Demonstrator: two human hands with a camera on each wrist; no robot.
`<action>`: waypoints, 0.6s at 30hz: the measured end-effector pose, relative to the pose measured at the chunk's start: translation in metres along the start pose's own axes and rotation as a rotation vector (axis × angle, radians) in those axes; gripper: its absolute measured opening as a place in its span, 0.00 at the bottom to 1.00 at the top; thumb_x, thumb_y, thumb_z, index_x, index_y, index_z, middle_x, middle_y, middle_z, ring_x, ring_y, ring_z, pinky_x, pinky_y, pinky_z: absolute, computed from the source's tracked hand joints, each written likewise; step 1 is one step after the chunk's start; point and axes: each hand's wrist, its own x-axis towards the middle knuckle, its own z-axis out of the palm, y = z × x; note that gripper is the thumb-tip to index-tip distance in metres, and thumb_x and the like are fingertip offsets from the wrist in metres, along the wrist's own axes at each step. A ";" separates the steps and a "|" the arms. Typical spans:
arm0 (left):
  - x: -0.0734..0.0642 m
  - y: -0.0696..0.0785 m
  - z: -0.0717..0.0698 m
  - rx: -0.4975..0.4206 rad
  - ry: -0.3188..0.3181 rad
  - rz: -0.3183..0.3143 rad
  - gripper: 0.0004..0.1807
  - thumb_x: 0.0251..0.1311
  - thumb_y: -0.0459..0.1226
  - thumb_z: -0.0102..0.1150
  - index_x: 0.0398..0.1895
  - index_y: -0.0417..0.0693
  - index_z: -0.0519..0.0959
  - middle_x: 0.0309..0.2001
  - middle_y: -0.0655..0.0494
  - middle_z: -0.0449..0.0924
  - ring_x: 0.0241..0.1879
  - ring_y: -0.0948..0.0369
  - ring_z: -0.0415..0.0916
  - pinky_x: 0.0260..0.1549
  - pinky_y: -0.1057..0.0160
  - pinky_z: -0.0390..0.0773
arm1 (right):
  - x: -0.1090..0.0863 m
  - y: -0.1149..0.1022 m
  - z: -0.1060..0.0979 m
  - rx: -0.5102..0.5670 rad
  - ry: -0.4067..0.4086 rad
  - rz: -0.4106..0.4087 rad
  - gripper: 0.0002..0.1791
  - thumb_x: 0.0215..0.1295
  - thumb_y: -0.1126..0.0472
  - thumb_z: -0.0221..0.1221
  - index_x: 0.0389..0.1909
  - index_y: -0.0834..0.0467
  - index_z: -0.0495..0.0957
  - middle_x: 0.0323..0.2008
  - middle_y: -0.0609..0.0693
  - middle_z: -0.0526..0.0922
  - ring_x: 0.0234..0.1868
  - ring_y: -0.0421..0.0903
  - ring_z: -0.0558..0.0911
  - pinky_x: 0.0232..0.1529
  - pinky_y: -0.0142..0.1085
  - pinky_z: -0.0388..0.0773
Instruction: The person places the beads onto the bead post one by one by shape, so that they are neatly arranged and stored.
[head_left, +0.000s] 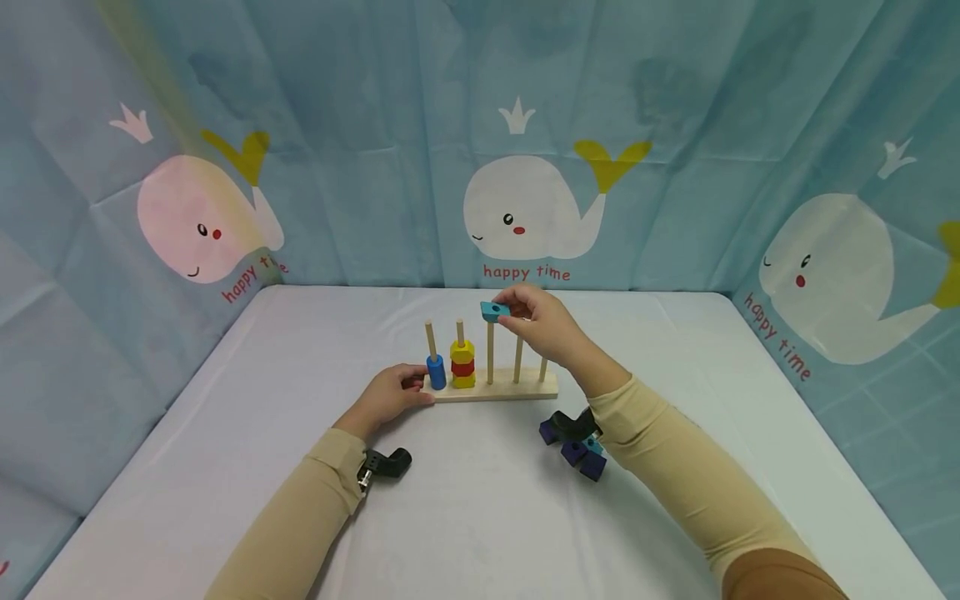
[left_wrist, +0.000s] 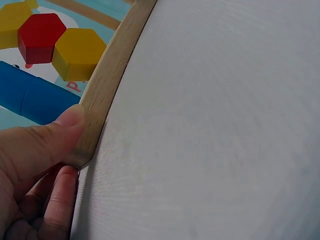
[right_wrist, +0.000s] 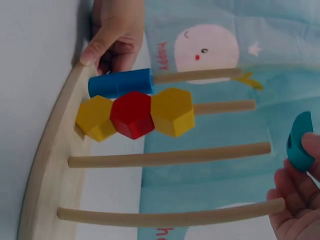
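From where I stand, the right hand (head_left: 546,323) is pinching a teal block (head_left: 491,312) between thumb and fingers, holding it just beyond the tip of the third peg (head_left: 491,354), nearly in line with it but apart. The left hand (head_left: 390,393) grips the near-left end of the wooden base (head_left: 495,393), thumb laid over the wood and fingers curled at its end. Blue cylinders (head_left: 437,373) sit on the leftmost peg; on the next, a red hexagonal block (head_left: 462,367) lies between two yellow ones. Closer to the person, beneath the right forearm, purple blocks (head_left: 592,467) and some teal lie loose on the white desk (head_left: 465,517); a black wrist mount (head_left: 573,426) partly covers them, so I can't count them surely.
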 end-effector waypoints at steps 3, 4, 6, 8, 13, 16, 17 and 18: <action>-0.001 0.000 0.000 0.002 -0.006 0.001 0.32 0.45 0.45 0.69 0.57 0.50 0.73 0.46 0.53 0.76 0.44 0.57 0.69 0.51 0.55 0.70 | 0.001 0.001 0.005 -0.013 0.002 0.028 0.10 0.64 0.61 0.55 0.46 0.56 0.72 0.40 0.50 0.77 0.40 0.46 0.75 0.44 0.37 0.74; -0.001 0.000 0.000 -0.001 -0.007 0.001 0.32 0.45 0.44 0.69 0.57 0.50 0.73 0.46 0.53 0.76 0.44 0.57 0.69 0.51 0.55 0.70 | 0.001 0.002 0.006 -0.018 0.005 0.036 0.10 0.64 0.61 0.55 0.46 0.55 0.72 0.40 0.50 0.77 0.39 0.46 0.74 0.43 0.37 0.74; -0.001 0.000 0.000 0.003 -0.006 -0.001 0.32 0.45 0.44 0.69 0.57 0.50 0.73 0.47 0.53 0.76 0.44 0.57 0.69 0.51 0.55 0.70 | 0.002 0.003 0.008 -0.024 0.007 0.050 0.10 0.65 0.61 0.54 0.46 0.55 0.71 0.38 0.50 0.76 0.38 0.46 0.73 0.41 0.36 0.73; -0.001 0.000 0.000 0.003 -0.004 -0.001 0.32 0.45 0.44 0.69 0.57 0.50 0.73 0.47 0.54 0.76 0.44 0.57 0.69 0.51 0.55 0.70 | 0.002 0.004 0.009 -0.026 0.001 0.056 0.10 0.65 0.61 0.54 0.46 0.54 0.71 0.37 0.50 0.76 0.37 0.47 0.73 0.38 0.35 0.73; 0.000 0.000 0.000 0.003 -0.003 0.020 0.32 0.45 0.44 0.69 0.57 0.50 0.74 0.46 0.54 0.76 0.44 0.57 0.70 0.50 0.55 0.70 | 0.003 0.004 0.010 0.002 -0.015 0.081 0.09 0.64 0.61 0.55 0.44 0.54 0.73 0.36 0.50 0.76 0.36 0.47 0.72 0.37 0.35 0.72; -0.001 0.001 -0.001 0.009 0.002 0.039 0.31 0.46 0.43 0.69 0.57 0.49 0.74 0.46 0.53 0.76 0.44 0.58 0.70 0.50 0.55 0.70 | 0.003 0.004 0.012 0.010 -0.017 0.091 0.09 0.64 0.61 0.55 0.44 0.55 0.73 0.37 0.50 0.76 0.37 0.47 0.72 0.38 0.36 0.72; -0.001 0.001 -0.001 0.013 0.003 0.046 0.31 0.46 0.43 0.69 0.57 0.49 0.74 0.46 0.53 0.76 0.44 0.58 0.71 0.50 0.55 0.70 | 0.003 0.005 0.013 0.008 -0.017 0.093 0.09 0.64 0.61 0.56 0.44 0.55 0.74 0.37 0.50 0.76 0.37 0.47 0.72 0.38 0.35 0.72; -0.001 0.001 -0.001 0.015 0.004 0.047 0.31 0.46 0.43 0.69 0.57 0.49 0.74 0.46 0.53 0.76 0.44 0.58 0.71 0.50 0.55 0.70 | 0.003 0.005 0.014 0.004 -0.014 0.096 0.09 0.63 0.61 0.56 0.44 0.55 0.74 0.37 0.50 0.77 0.37 0.47 0.73 0.38 0.35 0.72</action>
